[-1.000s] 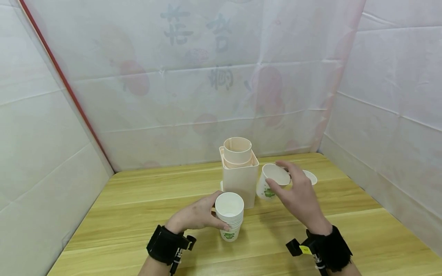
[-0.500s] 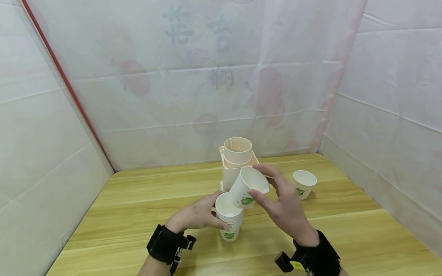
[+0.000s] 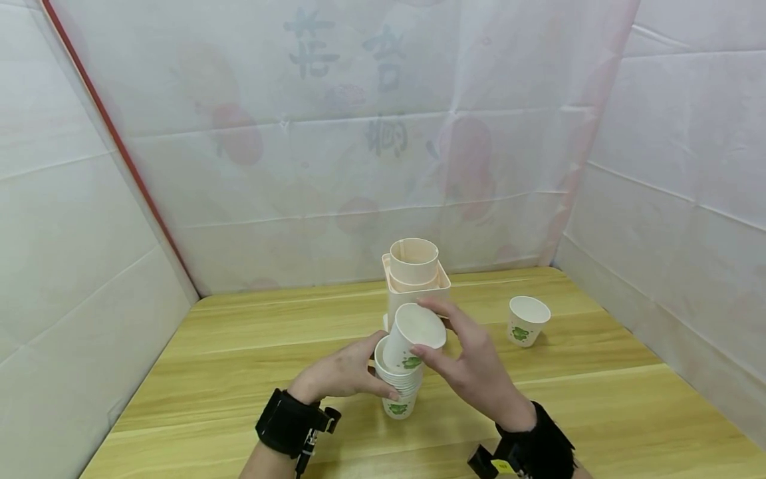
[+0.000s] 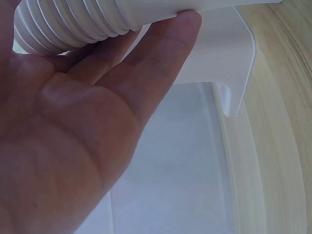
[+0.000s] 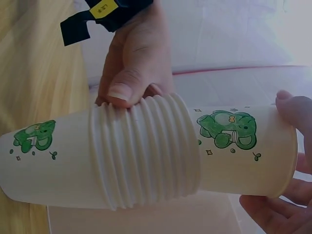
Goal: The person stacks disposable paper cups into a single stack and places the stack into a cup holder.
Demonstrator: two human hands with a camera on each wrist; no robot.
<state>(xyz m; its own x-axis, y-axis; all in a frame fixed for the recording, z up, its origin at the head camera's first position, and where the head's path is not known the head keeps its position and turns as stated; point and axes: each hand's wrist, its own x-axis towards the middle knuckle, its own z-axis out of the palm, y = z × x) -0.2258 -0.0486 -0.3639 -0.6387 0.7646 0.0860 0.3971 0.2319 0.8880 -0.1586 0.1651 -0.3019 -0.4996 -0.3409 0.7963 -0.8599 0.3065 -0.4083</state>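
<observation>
A nested stack of white paper cups point(image 3: 397, 406) with a green cartoon print stands upright on the table, gripped near its stacked rims by my left hand point(image 3: 341, 372). My right hand point(image 3: 469, 362) pinches a single paper cup point(image 3: 413, 336) by its rim. This cup tilts slightly, its base partway inside the top cup of the stack. In the right wrist view the left thumb point(image 5: 124, 90) presses against the rims, and the single cup point(image 5: 234, 146) enters the stack's mouth. The left wrist view shows fingers point(image 4: 165, 53) under the ridged stack point(image 4: 83, 22).
Behind the stack stands a cream square holder point(image 3: 445, 283) with a round tube point(image 3: 414, 263) rising from it. Another paper cup point(image 3: 526, 322) stands alone to the right on the wooden table point(image 3: 269, 332). White sheeting point(image 3: 299, 166) encloses the back and sides.
My right hand has carried the single cup leftward and down, from beside the holder into the mouth of the stack. The left hand and its stack have stayed in place.
</observation>
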